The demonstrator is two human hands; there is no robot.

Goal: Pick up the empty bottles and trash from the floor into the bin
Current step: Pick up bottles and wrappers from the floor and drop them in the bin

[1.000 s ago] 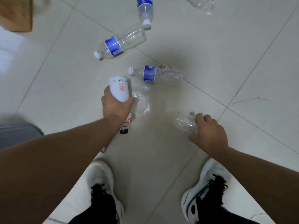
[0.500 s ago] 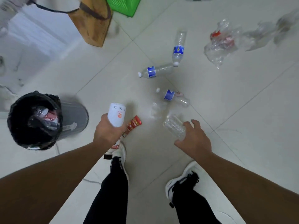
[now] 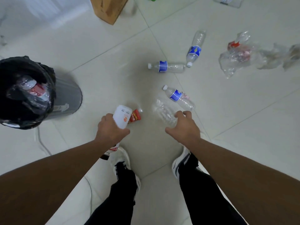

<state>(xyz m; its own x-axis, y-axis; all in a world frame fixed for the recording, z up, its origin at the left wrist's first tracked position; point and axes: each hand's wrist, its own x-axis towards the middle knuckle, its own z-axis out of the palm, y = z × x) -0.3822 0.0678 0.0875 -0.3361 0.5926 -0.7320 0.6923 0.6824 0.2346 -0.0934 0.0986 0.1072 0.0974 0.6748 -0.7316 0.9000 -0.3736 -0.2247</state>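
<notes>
My left hand (image 3: pixel 112 129) grips a white bottle (image 3: pixel 122 116) with an orange mark, held above the floor. My right hand (image 3: pixel 184 127) holds a clear label-free bottle (image 3: pixel 165 112). A red wrapper (image 3: pixel 135 115) lies on the tiles between my hands. Three clear bottles with blue labels lie ahead: one near my right hand (image 3: pixel 177 96), one farther out (image 3: pixel 167 67), one beyond it (image 3: pixel 195 47). Crumpled clear plastic bags (image 3: pixel 235 56) lie at the right. The grey bin (image 3: pixel 68 95) with a black liner stands at the left and holds some trash.
A wooden block or furniture leg (image 3: pixel 108 8) stands at the top centre. Another clear bottle (image 3: pixel 228 1) lies at the top right edge. My two feet in white shoes (image 3: pixel 121 161) stand below my hands. A thin cable (image 3: pixel 41 142) runs over the tiles near the bin.
I have risen from a crouch, lifting the white bottle and the clear bottle off the floor. The view widened and turned, bringing the bin in at the left.
</notes>
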